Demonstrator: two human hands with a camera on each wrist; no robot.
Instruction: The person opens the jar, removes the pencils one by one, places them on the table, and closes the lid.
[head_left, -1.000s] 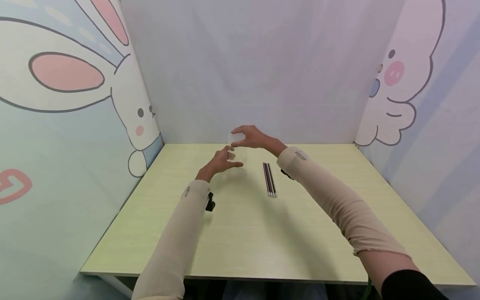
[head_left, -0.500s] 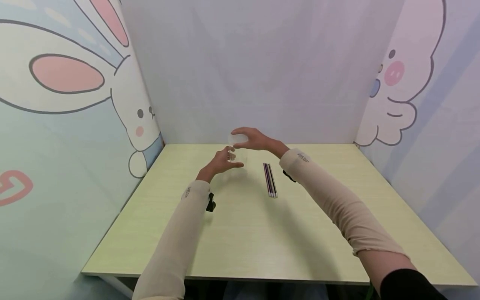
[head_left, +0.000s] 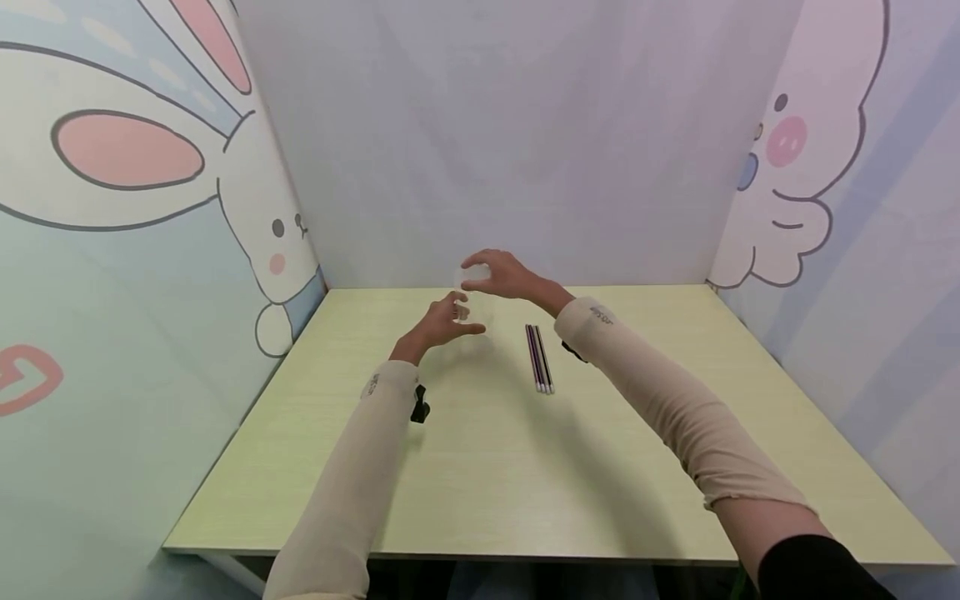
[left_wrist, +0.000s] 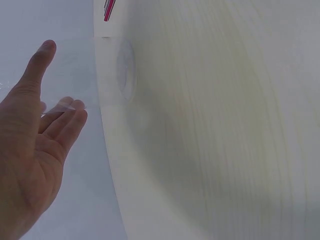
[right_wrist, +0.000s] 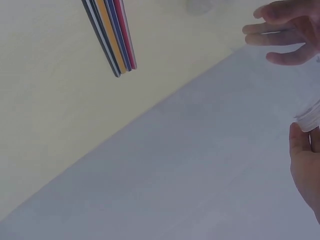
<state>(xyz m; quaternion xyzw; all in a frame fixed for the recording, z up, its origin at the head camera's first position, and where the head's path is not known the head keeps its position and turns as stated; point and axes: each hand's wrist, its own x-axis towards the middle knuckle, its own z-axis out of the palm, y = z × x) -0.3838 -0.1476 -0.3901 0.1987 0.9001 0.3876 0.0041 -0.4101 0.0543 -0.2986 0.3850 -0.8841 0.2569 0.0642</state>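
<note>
A clear, tall, cylindrical plastic jar [left_wrist: 112,75] stands on the table, its see-through wall hard to make out in the head view. My left hand [head_left: 438,325] holds it from the left, thumb on one side and fingers on the other. On its top is a whitish translucent lid [head_left: 476,273], which my right hand [head_left: 506,276] grips from the right between thumb and fingers. In the right wrist view the lid [right_wrist: 310,117] shows its ridged edge at the fingertips. Whether the lid sits fully on the jar cannot be told.
Several pencils [head_left: 539,360] lie side by side on the pale wooden table [head_left: 480,475], to the right of the jar. The back wall [head_left: 510,150] rises close behind the jar. Side panels with cartoon animals [head_left: 277,242] flank the table.
Both hands keep their places on the jar and lid. The right hand and forearm dipped slightly, then rose back; the whole view shifts a little.
</note>
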